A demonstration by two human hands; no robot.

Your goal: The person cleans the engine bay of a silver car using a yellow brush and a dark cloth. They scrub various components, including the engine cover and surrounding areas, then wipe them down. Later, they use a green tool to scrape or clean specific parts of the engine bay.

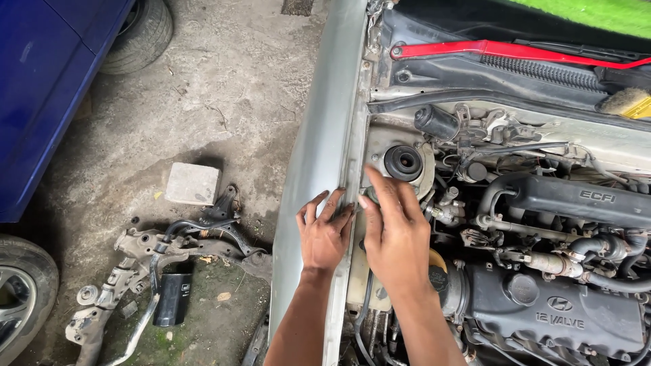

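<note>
I look down into the open engine bay of a silver car. My left hand [324, 234] lies flat on the edge of the silver fender [315, 156], fingers spread along the seam. My right hand [393, 234] hovers just inside the bay beside it, fingers together and pointing up toward the round black strut mount [403, 163]. Something small sits at my right fingertips by the fender rail, but I cannot tell what it is. Neither hand visibly grips a tool.
The dark engine cover [563, 315] and hoses fill the right. A red wiper arm [502, 49] lies across the cowl. On the concrete floor to the left lie a suspension part [146, 261], a black canister [173, 298], a stone block [192, 183], and a blue car [47, 88].
</note>
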